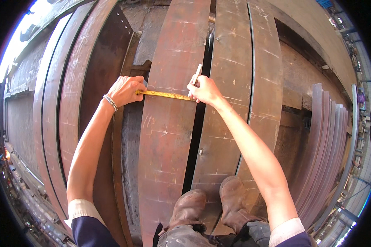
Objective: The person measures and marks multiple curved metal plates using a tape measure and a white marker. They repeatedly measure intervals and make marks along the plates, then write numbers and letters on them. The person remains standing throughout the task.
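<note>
A yellow tape measure (165,94) lies stretched across a long rusty steel plate (169,136). My left hand (125,89) pinches its end at the plate's left edge; a silver bracelet sits on that wrist. My right hand (204,89) presses the tape down at the plate's right edge and also holds a white marking stick (197,74) pointing up and away. Chalk marks cross the plate.
More long curved steel plates (231,82) lie side by side with dark gaps between them. My two brown boots (210,203) stand on the plates near the lower edge. A stack of thin plates on edge (325,140) rises at the right. Workshop floor shows far left.
</note>
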The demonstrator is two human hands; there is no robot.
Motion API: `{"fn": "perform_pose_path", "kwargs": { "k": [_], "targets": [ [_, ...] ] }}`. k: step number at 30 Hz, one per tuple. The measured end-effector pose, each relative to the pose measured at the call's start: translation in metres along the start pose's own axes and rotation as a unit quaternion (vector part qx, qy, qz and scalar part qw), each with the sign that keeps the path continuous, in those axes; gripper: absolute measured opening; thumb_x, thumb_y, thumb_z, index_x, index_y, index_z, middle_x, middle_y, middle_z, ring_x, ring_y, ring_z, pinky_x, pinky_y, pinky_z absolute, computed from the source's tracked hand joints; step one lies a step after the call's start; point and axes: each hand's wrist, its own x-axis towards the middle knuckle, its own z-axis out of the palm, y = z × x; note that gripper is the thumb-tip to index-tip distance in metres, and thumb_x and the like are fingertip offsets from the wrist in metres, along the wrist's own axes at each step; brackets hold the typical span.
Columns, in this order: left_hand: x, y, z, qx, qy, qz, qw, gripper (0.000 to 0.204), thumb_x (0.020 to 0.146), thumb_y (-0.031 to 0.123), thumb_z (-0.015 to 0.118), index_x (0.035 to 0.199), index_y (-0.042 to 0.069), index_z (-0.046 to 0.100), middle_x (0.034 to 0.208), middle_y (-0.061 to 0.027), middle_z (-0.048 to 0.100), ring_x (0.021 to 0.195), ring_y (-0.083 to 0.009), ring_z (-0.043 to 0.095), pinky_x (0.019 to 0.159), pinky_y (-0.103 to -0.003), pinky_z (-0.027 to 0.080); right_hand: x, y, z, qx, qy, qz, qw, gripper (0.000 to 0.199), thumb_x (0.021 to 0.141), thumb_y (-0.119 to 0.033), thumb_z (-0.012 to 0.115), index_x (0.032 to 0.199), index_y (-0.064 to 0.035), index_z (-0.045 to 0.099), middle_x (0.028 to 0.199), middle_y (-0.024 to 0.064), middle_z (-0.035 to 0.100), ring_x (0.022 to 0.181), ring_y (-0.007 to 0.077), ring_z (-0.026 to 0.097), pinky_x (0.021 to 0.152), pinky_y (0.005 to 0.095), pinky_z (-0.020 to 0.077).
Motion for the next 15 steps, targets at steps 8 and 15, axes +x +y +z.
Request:
{"fn": "perform_pose_path", "kwargs": {
  "k": [8, 15],
  "targets": [
    [0.0049, -0.0059, 0.0007, 0.018, 0.007, 0.02, 1.0, 0.016, 0.072, 0.015, 0.076, 0.086, 0.008, 0.077, 0.086, -0.0031, 0.064, 0.071, -0.0248, 0.066, 0.066, -0.038, 0.055, 0.0118, 0.0082, 0.0003, -0.073, 0.027, -0.022, 0.997, 0.026, 0.085, -0.025, 0.065, 0.086, 0.0014, 0.065, 0.072, 0.015, 0.069, 0.072, 0.0244, 0.071, 0.07, 0.0377, 0.0536],
    [0.0036, -0.0071, 0.0011, 0.01, 0.003, 0.019, 1.0, 0.018, 0.073, 0.016, 0.077, 0.088, 0.006, 0.077, 0.087, -0.0034, 0.065, 0.073, -0.0242, 0.067, 0.067, -0.038, 0.055, 0.0096, 0.0058, 0.0015, -0.072, 0.03, -0.039, 0.996, 0.026, 0.084, -0.024, 0.066, 0.085, 0.0017, 0.065, 0.072, 0.0178, 0.07, 0.071, 0.0298, 0.071, 0.069, 0.0403, 0.0541]
  ]
}}
